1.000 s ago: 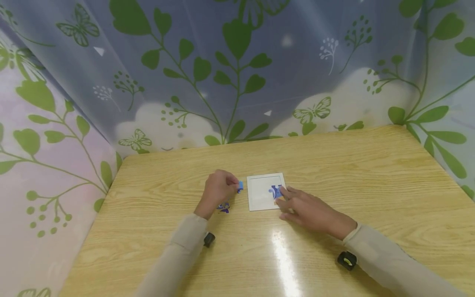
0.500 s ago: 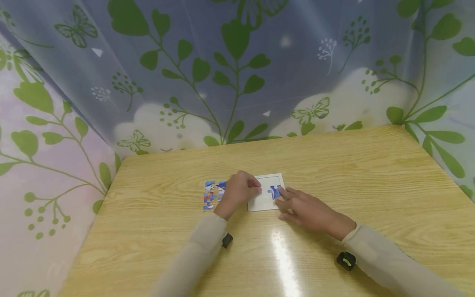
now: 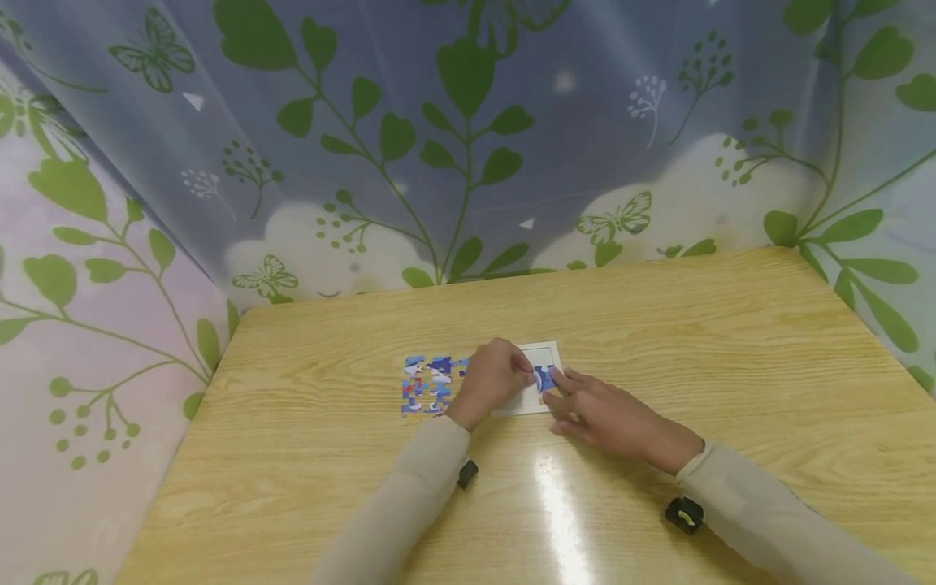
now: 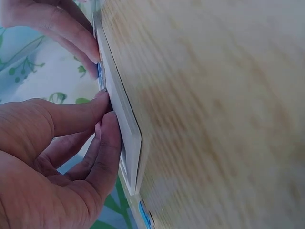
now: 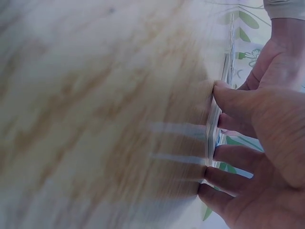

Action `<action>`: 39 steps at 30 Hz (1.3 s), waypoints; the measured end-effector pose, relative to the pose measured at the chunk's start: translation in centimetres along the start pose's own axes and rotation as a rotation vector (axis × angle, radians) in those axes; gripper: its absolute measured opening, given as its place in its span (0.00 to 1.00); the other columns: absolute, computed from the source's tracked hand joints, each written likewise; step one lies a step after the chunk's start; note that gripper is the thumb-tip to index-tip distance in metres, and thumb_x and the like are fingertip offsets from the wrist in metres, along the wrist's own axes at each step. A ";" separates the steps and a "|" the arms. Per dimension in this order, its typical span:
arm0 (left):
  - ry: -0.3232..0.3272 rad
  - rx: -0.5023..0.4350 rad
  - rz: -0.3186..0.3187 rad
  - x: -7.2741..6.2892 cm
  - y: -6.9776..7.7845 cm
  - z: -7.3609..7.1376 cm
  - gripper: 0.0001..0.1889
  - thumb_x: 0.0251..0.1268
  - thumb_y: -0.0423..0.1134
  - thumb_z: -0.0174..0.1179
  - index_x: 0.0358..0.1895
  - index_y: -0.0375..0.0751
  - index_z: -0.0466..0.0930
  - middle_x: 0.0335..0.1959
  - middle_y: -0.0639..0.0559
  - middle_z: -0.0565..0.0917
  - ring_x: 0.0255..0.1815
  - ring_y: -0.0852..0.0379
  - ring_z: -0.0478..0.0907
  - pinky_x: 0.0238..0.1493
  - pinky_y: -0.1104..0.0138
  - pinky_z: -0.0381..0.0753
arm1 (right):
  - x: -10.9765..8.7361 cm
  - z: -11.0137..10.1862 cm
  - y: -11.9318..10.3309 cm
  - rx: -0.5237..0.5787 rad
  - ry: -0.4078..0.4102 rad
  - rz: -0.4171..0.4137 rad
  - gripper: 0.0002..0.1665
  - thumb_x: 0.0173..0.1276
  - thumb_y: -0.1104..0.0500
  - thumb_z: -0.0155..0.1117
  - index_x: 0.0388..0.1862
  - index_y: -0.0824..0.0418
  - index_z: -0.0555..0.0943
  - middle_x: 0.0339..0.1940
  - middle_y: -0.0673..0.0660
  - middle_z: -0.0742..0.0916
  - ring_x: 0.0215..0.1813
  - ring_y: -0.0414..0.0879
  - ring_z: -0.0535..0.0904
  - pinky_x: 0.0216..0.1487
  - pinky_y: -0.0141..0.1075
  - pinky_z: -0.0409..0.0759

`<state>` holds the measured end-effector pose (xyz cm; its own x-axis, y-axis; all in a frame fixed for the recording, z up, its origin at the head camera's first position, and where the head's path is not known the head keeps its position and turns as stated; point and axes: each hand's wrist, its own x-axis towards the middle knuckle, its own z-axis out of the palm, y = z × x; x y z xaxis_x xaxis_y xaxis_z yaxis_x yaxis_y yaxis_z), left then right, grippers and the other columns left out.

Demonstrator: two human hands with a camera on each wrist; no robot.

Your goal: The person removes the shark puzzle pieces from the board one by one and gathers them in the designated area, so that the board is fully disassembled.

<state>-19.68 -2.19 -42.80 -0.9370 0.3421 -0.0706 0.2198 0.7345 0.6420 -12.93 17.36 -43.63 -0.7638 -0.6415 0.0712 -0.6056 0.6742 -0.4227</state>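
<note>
In the head view, a shallow white puzzle tray (image 3: 515, 406) lies on the table with joined blue pieces (image 3: 544, 379) at its right side. My left hand (image 3: 491, 382) is over the tray's left part, thumb and forefinger pinching a puzzle piece that the fingers almost wholly hide. Its tips are right beside the joined pieces; the left wrist view shows them low against the tray (image 4: 126, 124). My right hand (image 3: 610, 416) rests at the tray's right edge with extended fingers, touching the tray and joined pieces. The right wrist view shows its thumb (image 5: 233, 98) at the rim.
Several loose puzzle pieces (image 3: 439, 366), blue, white and red, lie on the wooden table (image 3: 292, 455) left of the tray, partly behind my left hand. A patterned curtain (image 3: 409, 203) hangs along the table's far edge.
My left hand has carried the blue puzzle piece rightward from beside the tray to the joined pieces, uncovering the loose pieces on the left. My right hand has stayed in place.
</note>
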 end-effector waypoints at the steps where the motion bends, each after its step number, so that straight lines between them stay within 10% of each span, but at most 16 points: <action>1: 0.000 -0.003 -0.008 0.0 0.0 0.0 0.02 0.58 0.33 0.74 0.31 0.40 0.89 0.26 0.53 0.86 0.27 0.61 0.79 0.32 0.70 0.79 | 0.0 0.0 0.0 0.003 -0.004 0.002 0.25 0.71 0.58 0.68 0.62 0.72 0.79 0.69 0.80 0.69 0.70 0.76 0.66 0.62 0.60 0.74; 39: -0.014 -0.104 -0.082 -0.2 0.1 -0.2 0.03 0.61 0.34 0.72 0.31 0.40 0.88 0.28 0.54 0.85 0.30 0.59 0.80 0.36 0.67 0.80 | -1.1 -0.4 -0.5 -0.003 -0.010 0.014 0.29 0.72 0.55 0.67 0.65 0.70 0.77 0.70 0.80 0.68 0.71 0.76 0.65 0.64 0.62 0.70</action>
<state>-19.47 -2.27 -42.56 -0.9467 0.2919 -0.1363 0.1126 0.6962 0.7090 -11.88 17.85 -43.14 -0.7702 -0.6353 0.0561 -0.5953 0.6845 -0.4209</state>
